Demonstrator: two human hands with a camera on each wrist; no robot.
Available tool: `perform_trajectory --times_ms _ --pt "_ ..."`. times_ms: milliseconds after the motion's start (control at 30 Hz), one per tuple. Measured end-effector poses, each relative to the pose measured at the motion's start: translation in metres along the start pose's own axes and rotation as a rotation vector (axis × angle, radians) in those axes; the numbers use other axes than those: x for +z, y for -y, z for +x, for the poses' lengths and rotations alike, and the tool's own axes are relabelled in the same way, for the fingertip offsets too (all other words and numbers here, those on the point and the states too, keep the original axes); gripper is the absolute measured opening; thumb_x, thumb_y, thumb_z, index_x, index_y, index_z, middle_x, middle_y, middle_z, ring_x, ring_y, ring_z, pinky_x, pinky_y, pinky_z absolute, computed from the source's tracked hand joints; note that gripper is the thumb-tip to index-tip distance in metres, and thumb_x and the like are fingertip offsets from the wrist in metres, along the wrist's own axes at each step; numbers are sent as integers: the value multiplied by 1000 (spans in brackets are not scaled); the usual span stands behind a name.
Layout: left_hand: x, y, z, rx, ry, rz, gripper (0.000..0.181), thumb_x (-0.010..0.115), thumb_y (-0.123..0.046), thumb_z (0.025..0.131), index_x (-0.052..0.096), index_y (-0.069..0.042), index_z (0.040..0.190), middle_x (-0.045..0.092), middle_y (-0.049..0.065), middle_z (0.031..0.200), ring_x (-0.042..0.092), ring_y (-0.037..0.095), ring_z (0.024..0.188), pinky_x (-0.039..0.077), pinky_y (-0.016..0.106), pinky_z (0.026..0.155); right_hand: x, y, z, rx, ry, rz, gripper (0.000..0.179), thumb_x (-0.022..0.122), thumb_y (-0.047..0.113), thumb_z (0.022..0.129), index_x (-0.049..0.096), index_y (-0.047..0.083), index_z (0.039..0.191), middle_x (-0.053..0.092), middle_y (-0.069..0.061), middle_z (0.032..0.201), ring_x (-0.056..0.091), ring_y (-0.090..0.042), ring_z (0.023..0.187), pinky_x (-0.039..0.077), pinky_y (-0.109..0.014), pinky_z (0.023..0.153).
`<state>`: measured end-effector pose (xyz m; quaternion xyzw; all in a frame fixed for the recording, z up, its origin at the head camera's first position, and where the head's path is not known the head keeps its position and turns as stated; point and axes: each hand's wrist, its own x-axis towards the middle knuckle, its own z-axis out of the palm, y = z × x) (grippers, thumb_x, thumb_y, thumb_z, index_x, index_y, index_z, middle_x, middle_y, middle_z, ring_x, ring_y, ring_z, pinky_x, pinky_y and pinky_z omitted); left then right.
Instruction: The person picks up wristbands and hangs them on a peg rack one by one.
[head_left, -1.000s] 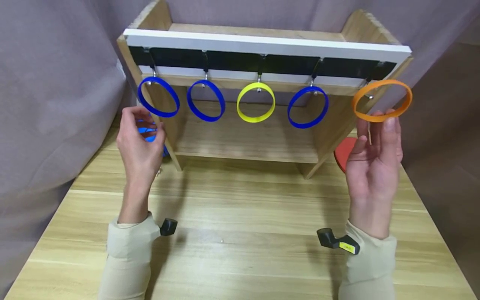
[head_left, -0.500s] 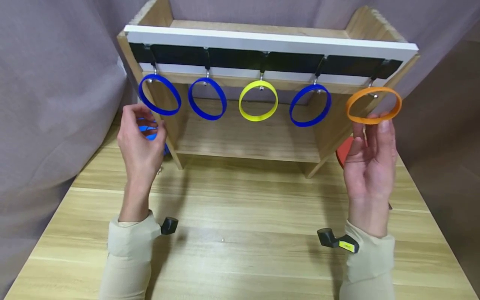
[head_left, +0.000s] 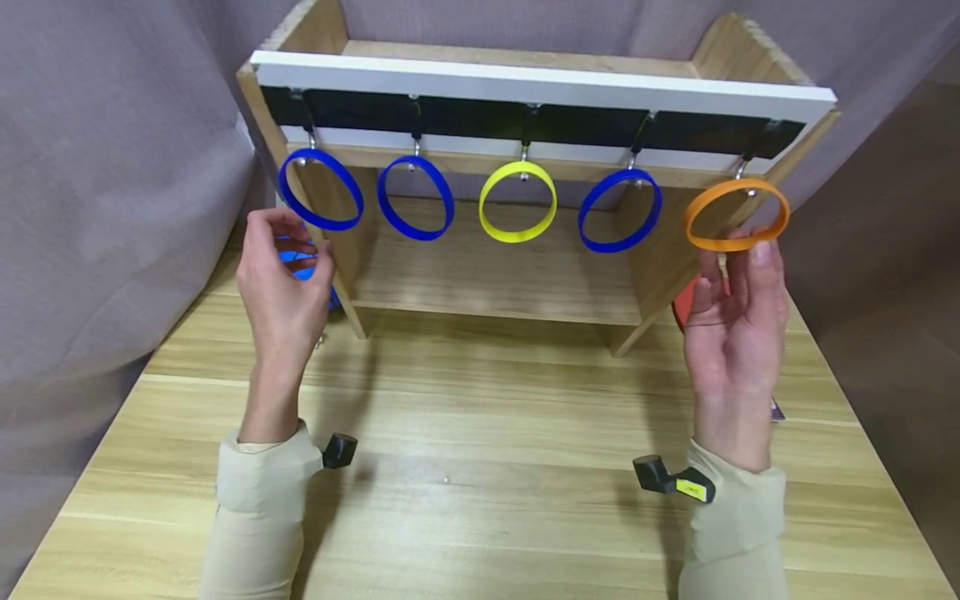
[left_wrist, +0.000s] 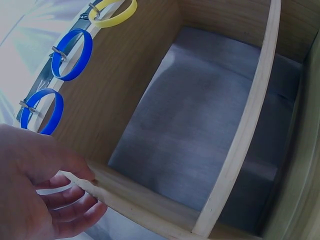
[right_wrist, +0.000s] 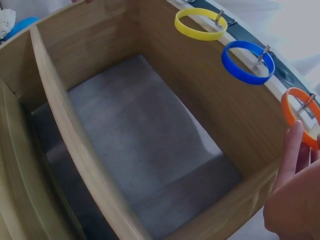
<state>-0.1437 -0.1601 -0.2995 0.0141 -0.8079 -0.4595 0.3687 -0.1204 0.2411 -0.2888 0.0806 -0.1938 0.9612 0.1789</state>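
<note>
Along the front of a wooden shelf unit runs a row of metal hooks with silicone wristbands. Two blue wristbands hang at the left, a yellow wristband in the middle and another blue wristband right of it. At the far right hook is an orange wristband; the hook tip shows inside its loop. My right hand pinches the lower edge of this band between its fingertips. With thumb and fingers on either side of the left panel's edge, my left hand grips the shelf unit.
A blue object is partly hidden behind my left hand. On the right, a red flat object shows beside the shelf's leg. Grey curtains surround the wooden table.
My right hand has moved a little left with the orange wristband, bringing it in toward the far right hook. The left hand keeps its place on the shelf panel.
</note>
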Motion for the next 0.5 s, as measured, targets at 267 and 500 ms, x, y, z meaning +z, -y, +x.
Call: perform_trajectory --times_ms 267,500 --pt "1 0 0 3 1 -7 30 68 -3 85 54 2 111 58 5 98 62 9 80 59 26 68 -4 3 0 -63 11 -169 46 62 9 95 48 -1 138 53 -18 132 55 -30 117 59 -31 75" --pt "1 0 0 -2 2 -5 30 68 -3 86 54 2 111 58 5 98 62 10 81 58 23 68 -4 5 0 -127 14 -235 43 62 11 95 50 -6 134 52 -21 131 53 -31 118 59 -32 75"
